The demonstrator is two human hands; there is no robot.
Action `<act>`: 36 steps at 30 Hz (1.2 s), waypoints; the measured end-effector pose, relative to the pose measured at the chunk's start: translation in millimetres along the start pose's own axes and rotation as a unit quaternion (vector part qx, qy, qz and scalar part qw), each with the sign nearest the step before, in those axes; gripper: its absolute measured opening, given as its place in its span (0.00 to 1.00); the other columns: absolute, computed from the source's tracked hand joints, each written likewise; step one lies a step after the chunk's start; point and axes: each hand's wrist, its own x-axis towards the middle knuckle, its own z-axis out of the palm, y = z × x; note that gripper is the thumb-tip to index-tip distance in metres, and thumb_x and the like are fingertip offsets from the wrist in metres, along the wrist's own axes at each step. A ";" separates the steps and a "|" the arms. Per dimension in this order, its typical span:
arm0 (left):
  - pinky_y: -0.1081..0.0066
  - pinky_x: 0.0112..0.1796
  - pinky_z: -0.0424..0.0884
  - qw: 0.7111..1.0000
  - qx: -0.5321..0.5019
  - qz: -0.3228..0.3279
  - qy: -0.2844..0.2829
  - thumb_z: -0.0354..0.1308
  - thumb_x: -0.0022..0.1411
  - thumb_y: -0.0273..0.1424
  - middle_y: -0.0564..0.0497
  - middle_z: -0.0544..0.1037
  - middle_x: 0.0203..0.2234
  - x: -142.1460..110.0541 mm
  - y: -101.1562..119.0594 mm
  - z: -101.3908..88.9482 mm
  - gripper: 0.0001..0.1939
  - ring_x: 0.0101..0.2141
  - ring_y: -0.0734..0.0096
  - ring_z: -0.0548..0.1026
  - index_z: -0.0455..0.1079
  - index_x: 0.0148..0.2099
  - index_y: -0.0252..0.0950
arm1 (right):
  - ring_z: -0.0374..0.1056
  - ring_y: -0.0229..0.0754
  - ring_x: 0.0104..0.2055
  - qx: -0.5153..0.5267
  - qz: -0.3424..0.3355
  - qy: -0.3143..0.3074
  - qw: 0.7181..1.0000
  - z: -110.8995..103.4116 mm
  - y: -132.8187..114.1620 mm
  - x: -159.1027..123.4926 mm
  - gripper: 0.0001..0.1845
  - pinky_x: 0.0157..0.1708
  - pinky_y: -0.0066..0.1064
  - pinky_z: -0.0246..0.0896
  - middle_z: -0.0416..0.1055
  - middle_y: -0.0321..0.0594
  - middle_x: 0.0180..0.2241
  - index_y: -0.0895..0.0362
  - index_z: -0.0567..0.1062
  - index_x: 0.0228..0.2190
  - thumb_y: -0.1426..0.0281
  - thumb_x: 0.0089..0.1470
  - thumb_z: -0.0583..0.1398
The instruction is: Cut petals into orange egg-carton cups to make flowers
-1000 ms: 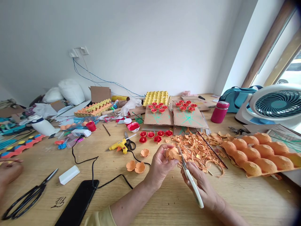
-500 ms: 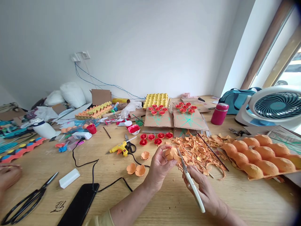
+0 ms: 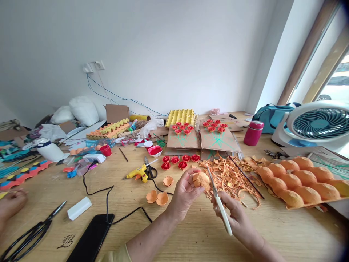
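Note:
Pinched in my left hand [image 3: 182,194] is an orange egg carton cup [image 3: 201,180], its rounded bottom turned toward me. My right hand [image 3: 233,211] is closed on white-handled scissors [image 3: 222,211], whose blades point up along the cup's right edge. Orange trimmings [image 3: 229,174] lie in a heap behind both hands. To the left of my left hand are cut orange petal cups [image 3: 162,198] and a single orange cup flower [image 3: 168,181]. Several red flowers [image 3: 182,165] stand just beyond.
A yellow glue gun [image 3: 137,173] and dark-handled scissors [image 3: 151,169] lie left of centre. An orange egg carton [image 3: 302,182] sits at right. Black scissors [image 3: 32,233] and a phone [image 3: 89,240] lie front left, near another person's hand [image 3: 13,202]. A fan [image 3: 316,125] stands back right.
The egg carton cup has turned in my left hand and shows more of its rounded bottom. The scissors have shifted slightly up and left. The other person's hand has moved a little.

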 end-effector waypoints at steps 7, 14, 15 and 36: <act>0.70 0.43 0.65 0.999 0.028 -0.008 -0.044 0.67 0.55 0.28 0.52 0.74 0.37 -3.7 -18.3 2.2 0.18 0.38 0.72 0.70 0.65 0.46 0.39 | 0.60 0.38 0.29 0.218 0.085 0.081 0.969 1.0 -4.4 7.8 0.15 0.27 0.28 0.57 0.67 0.34 0.30 0.52 0.71 0.38 0.59 0.52 0.66; 0.73 0.37 0.63 0.997 0.008 -0.053 -0.052 0.69 0.52 0.33 0.53 0.73 0.32 -3.7 -28.8 0.6 0.19 0.33 0.75 0.68 0.63 0.41 0.37 | 0.57 0.35 0.26 0.245 0.105 0.112 0.957 -2.8 -8.7 9.9 0.17 0.24 0.26 0.55 0.64 0.31 0.27 0.52 0.71 0.35 0.61 0.46 0.70; 0.74 0.35 0.62 0.997 -0.001 -0.067 -0.044 0.69 0.52 0.34 0.54 0.72 0.31 -3.4 -27.4 0.1 0.18 0.31 0.76 0.68 0.63 0.40 0.37 | 0.57 0.35 0.26 0.237 0.101 0.105 0.961 -2.9 -10.4 10.3 0.17 0.24 0.26 0.55 0.65 0.31 0.27 0.52 0.71 0.34 0.61 0.46 0.70; 0.70 0.40 0.62 0.991 0.018 -0.125 0.038 0.71 0.46 0.36 0.54 0.74 0.27 11.4 -22.6 -18.6 0.14 0.32 0.73 0.68 0.71 0.30 0.34 | 0.63 0.43 0.32 -0.123 0.032 0.042 0.991 -18.6 -0.9 8.0 0.09 0.33 0.34 0.61 0.67 0.36 0.30 0.52 0.66 0.34 0.60 0.61 0.56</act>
